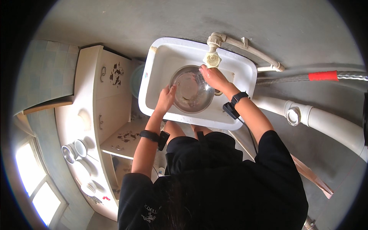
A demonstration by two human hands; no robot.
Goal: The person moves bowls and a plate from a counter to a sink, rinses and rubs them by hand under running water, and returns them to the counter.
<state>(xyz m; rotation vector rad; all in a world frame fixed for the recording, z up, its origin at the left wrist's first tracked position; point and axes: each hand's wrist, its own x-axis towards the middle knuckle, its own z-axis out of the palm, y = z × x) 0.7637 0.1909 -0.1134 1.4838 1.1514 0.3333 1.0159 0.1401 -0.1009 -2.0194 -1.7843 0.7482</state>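
A round stainless steel bowl [189, 92] is in the white sink [156, 97], with what looks like clear water in it. My left hand [166, 97] grips the bowl's left rim, thumb on top and fingers hidden under the side. Directly below the pale plastic tap [212, 59], my right hand [211, 76] is at the bowl's upper right edge. Its fingertips reach over the rim and look wet. Whether they close on the rim or on something small is not clear. Part of the drain [218, 92] shows beside the bowl's right edge.
A pale cabinet [113, 95] stands left of the sink, with metal bowls [69, 153] and white dishes [88, 188] on top. Behind the sink's left side is a green basin [137, 82]. Water pipe [250, 51] and thick white drainpipe [325, 115] run along the right wall.
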